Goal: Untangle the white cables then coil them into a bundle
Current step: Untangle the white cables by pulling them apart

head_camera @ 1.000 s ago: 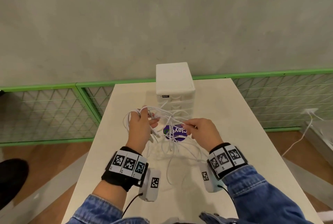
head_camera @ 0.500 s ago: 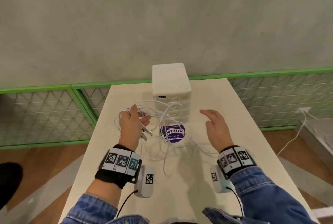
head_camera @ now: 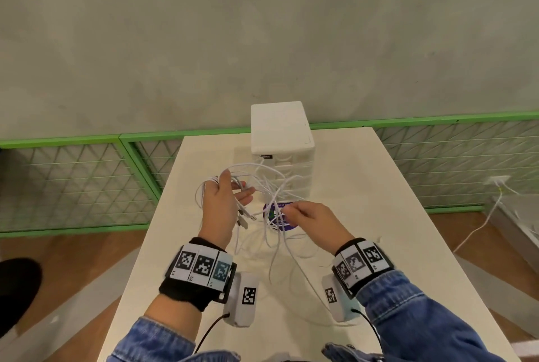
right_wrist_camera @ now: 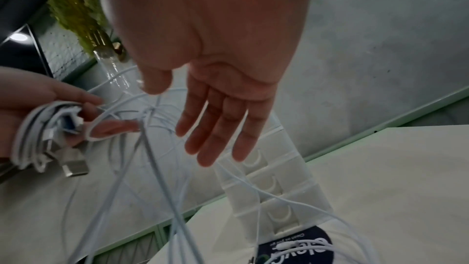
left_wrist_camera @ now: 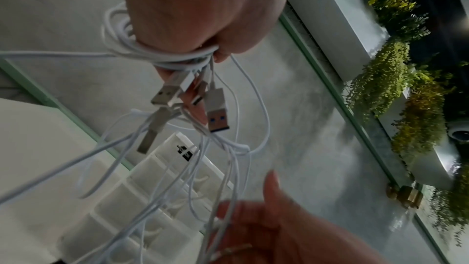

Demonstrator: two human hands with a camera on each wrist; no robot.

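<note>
Several loops of the white cables [head_camera: 271,186] are wound round my left hand [head_camera: 221,204], which grips them above the table. Their metal USB plugs [left_wrist_camera: 215,111] hang below the coil [left_wrist_camera: 177,59]. Loose strands trail from the coil down to the tabletop in a tangle. My right hand [head_camera: 312,218] is just right of the hanging strands. Its fingers [right_wrist_camera: 215,127] are straight and relaxed, and the thumb tip touches one strand [right_wrist_camera: 152,158]. It holds nothing.
A white drawer unit [head_camera: 281,140] stands at the back of the cream table [head_camera: 379,216], right behind the cables. A round purple sticker [head_camera: 287,226] lies under the tangle. Green mesh fencing [head_camera: 73,181] runs behind the table.
My right hand let go of the strands it pinched, swung out to the right with fingers spread, and has now come back to the hanging strands. The left hand kept its coil.
</note>
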